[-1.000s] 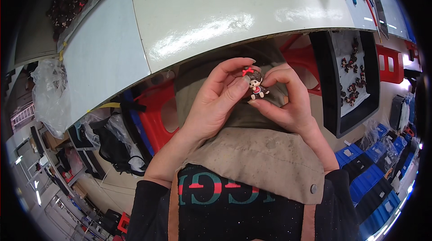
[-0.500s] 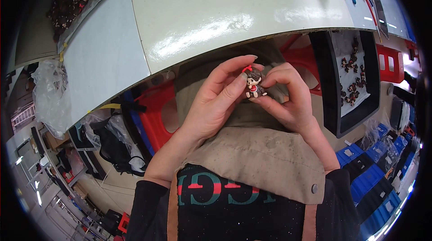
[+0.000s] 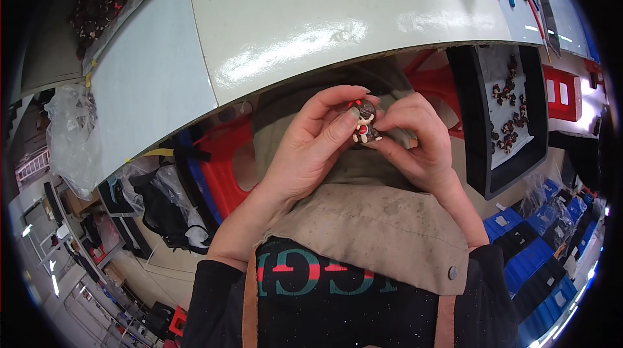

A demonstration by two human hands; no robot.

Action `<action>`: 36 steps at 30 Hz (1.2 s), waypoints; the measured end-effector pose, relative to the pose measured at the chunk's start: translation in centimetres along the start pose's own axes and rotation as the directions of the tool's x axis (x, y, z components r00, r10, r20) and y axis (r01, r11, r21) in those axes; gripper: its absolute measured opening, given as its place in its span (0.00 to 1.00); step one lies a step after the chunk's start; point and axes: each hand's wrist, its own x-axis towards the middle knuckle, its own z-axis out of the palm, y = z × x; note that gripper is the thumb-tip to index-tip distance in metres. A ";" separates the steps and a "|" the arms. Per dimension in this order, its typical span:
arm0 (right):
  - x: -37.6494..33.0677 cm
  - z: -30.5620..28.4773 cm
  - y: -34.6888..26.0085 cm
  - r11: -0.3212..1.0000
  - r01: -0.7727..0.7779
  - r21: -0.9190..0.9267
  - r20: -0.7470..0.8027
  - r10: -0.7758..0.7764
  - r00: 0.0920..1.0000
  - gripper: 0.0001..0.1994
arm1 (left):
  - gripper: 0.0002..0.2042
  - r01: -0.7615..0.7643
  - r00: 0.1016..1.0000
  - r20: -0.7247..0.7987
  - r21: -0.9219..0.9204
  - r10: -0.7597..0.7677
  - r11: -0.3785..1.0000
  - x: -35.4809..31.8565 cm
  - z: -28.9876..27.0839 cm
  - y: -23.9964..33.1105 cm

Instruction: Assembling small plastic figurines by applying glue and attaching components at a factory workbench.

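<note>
While both hands meet over the lap just below the table (image 3: pixel 311 30) edge, the figurine (image 3: pixel 365 122) sits pinched between them. Left hand (image 3: pixel 310 153): thumb and fingers closed narrow on its left side, fingertips touching the head. Right hand (image 3: pixel 415 143): fingers curled tight around its right side and base. Figurine roughly upright, above the apron (image 3: pixel 376 231). Black tray (image 3: pixel 503 117) of similar figurines lies to the right, well apart
</note>
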 end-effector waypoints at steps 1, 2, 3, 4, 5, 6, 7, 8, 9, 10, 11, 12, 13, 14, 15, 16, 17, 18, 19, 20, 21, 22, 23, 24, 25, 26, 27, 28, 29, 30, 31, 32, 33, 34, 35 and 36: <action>0.0 0.0 0.0 1.000 -0.004 0.006 -0.003 0.004 1.000 0.17 | 0.16 0.001 1.000 0.001 0.000 -0.001 1.000 0.0 0.0 0.0; 0.1 0.0 -0.1 1.000 -0.004 0.006 -0.004 0.004 1.000 0.17 | 0.15 0.011 1.000 -0.016 -0.014 -0.012 1.000 0.0 0.1 0.1; 0.1 0.0 -0.1 1.000 0.003 -0.011 -0.003 -0.003 1.000 0.17 | 0.15 0.022 0.999 -0.032 -0.028 -0.023 0.999 0.0 0.3 0.2; 0.2 0.0 -0.2 1.000 0.011 -0.028 -0.002 -0.011 1.000 0.17 | 0.15 0.023 0.999 -0.031 -0.028 -0.024 0.999 0.0 0.4 0.3; 0.2 0.0 -0.3 1.000 0.010 -0.029 -0.004 -0.010 1.000 0.17 | 0.15 0.026 0.999 -0.036 -0.046 -0.027 0.999 0.0 0.5 0.4; 0.1 0.1 -0.3 0.998 0.016 -0.059 -0.009 -0.016 1.000 0.17 | 0.16 0.028 0.999 -0.041 -0.065 -0.031 0.998 0.0 0.5 0.4; 0.1 0.2 -0.3 0.996 0.021 -0.089 -0.014 -0.023 1.000 0.17 | 0.16 0.030 0.999 -0.040 -0.064 -0.033 0.998 0.1 0.4 0.3; 0.1 0.2 -0.2 0.996 0.020 -0.089 -0.016 -0.022 1.000 0.17 | 0.16 0.028 0.999 -0.045 -0.049 -0.030 0.998 0.1 0.2 0.0; 0.1 0.2 -0.2 0.996 0.034 -0.088 -0.012 -0.035 0.999 0.17 | 0.16 0.026 0.998 -0.050 -0.034 -0.028 0.999 0.1 0.0 -0.1; 0.1 0.3 -0.1 0.995 0.047 -0.086 -0.008 -0.048 0.999 0.17 | 0.16 0.027 0.998 -0.051 -0.032 -0.029 0.999 0.1 -0.2 -0.2; 0.1 0.2 -0.2 0.995 0.046 -0.085 -0.009 -0.047 0.999 0.17 | 0.16 0.036 0.999 -0.030 -0.087 -0.039 0.996 0.1 -0.4 -0.3; 0.1 0.2 -0.2 0.996 0.028 -0.085 -0.012 -0.030 0.999 0.17 | 0.16 0.046 0.999 -0.008 -0.142 -0.048 0.989 0.1 -0.5 -0.3; 0.1 0.2 -0.3 0.996 0.011 -0.085 -0.015 -0.012 1.000 0.16 | 0.16 0.048 0.999 -0.009 -0.142 -0.050 0.989 0.1 -0.5 -0.3; 0.1 0.2 -0.2 0.996 0.009 -0.084 -0.015 -0.010 1.000 0.16 | 0.16 0.051 0.998 -0.021 -0.140 -0.054 0.989 0.0 -0.5 -0.3; 0.2 0.2 -0.1 0.996 0.022 -0.081 -0.015 -0.023 1.000 0.16 | 0.16 0.054 0.998 -0.033 -0.139 -0.059 0.989 0.0 -0.5 -0.3; 0.2 0.2 -0.1 0.996 0.035 -0.078 -0.014 -0.036 0.999 0.16 | 0.16 0.056 0.998 -0.033 -0.139 -0.061 0.989 0.0 -0.5 -0.2; 0.2 0.2 -0.1 0.996 0.033 -0.078 -0.014 -0.034 0.999 0.16 | 0.16 0.061 0.998 -0.019 -0.144 -0.064 0.988 0.1 -0.5 -0.2; 0.2 0.2 -0.1 0.997 0.026 -0.078 -0.015 -0.027 1.000 0.16 | 0.17 0.066 0.998 -0.004 -0.149 -0.067 0.987 0.1 -0.5 -0.2; 0.2 0.2 -0.1 0.997 0.018 -0.078 -0.015 -0.019 1.000 0.16 | 0.17 0.068 0.998 -0.004 -0.150 -0.069 0.986 0.1 -0.5 -0.2; 0.2 0.2 -0.1 0.997 0.016 -0.079 -0.015 -0.017 1.000 0.16 | 0.16 0.070 0.997 -0.006 -0.151 -0.072 0.986 0.2 -0.4 -0.2; 0.2 0.2 -0.1 0.997 0.014 -0.078 -0.015 -0.015 1.000 0.16 | 0.16 0.071 0.997 -0.010 -0.151 -0.073 0.986 0.2 -0.4 -0.1; 0.2 0.2 -0.1 0.997 0.012 -0.077 -0.015 -0.013 1.000 0.16 | 0.16 0.072 0.997 -0.010 -0.151 -0.074 0.986 0.2 -0.4 -0.1; 0.3 0.2 -0.1 0.997 0.011 -0.077 -0.016 -0.012 1.000 0.16 | 0.16 0.073 0.997 -0.001 -0.153 -0.074 0.986 0.2 -0.5 -0.1; 0.3 0.2 -0.1 0.997 0.005 -0.081 -0.011 -0.006 1.000 0.16 | 0.16 0.075 0.997 0.007 -0.154 -0.075 0.985 0.3 -0.6 -0.1; 0.3 0.2 -0.1 0.996 0.000 -0.086 -0.006 0.000 1.000 0.16 | 0.16 0.075 0.997 0.006 -0.154 -0.075 0.985 0.3 -0.5 0.0; 0.3 0.2 -0.1 0.996 -0.001 -0.085 -0.006 0.000 1.000 0.16 | 0.16 0.081 0.996 -0.009 -0.154 -0.084 0.985 0.3 -0.5 0.0; 0.3 0.2 -0.1 0.997 -0.006 -0.078 -0.006 0.005 1.000 0.16 | 0.16 0.087 0.995 -0.025 -0.154 -0.092 0.984 0.3 -0.5 0.1; 0.3 0.2 -0.1 0.997 -0.011 -0.070 -0.006 0.011 1.000 0.16 | 0.16 0.086 0.995 -0.026 -0.154 -0.091 0.984 0.3 -0.5 0.0; 0.4 0.2 -0.2 0.998 -0.010 -0.070 -0.005 0.010 1.000 0.16 | 0.17 0.080 0.996 -0.019 -0.160 -0.084 0.984 0.3 -0.6 0.0; 0.4 0.2 -0.3 0.998 -0.020 -0.062 -0.003 0.020 1.000 0.15 | 0.17 0.076 0.997 -0.010 -0.165 -0.079 0.983 0.3 -0.7 -0.1; 0.4 0.1 -0.4 0.998 -0.029 -0.055 -0.002 0.029 1.000 0.15 | 0.17 0.076 0.997 -0.010 -0.166 -0.079 0.983 0.3 -0.7 0.0; 0.4 0.1 -0.4 0.998 -0.030 -0.056 -0.001 0.030 1.000 0.15 | 0.17 0.074 0.997 -0.012 -0.172 -0.077 0.982 0.3 -0.6 0.0; 0.3 0.2 -0.2 0.998 -0.027 -0.057 -0.002 0.027 1.000 0.15 | 0.18 0.072 0.997 -0.015 -0.177 -0.076 0.982 0.3 -0.6 0.0; 0.3 0.2 -0.2 0.998 -0.024 -0.057 -0.002 0.023 1.000 0.15 | 0.18 0.073 0.997 -0.015 -0.177 -0.077 0.982 0.3 -0.6 0.0; 0.2 0.2 -0.1 0.998 -0.024 -0.057 -0.002 0.024 1.000 0.15 | 0.17 0.063 0.998 -0.014 -0.179 -0.066 0.982 0.3 -0.5 0.0; 0.2 0.2 -0.2 0.999 -0.037 -0.040 -0.007 0.037 0.999 0.15 | 0.17 0.051 0.998 -0.013 -0.182 -0.054 0.982 0.2 -0.4 0.0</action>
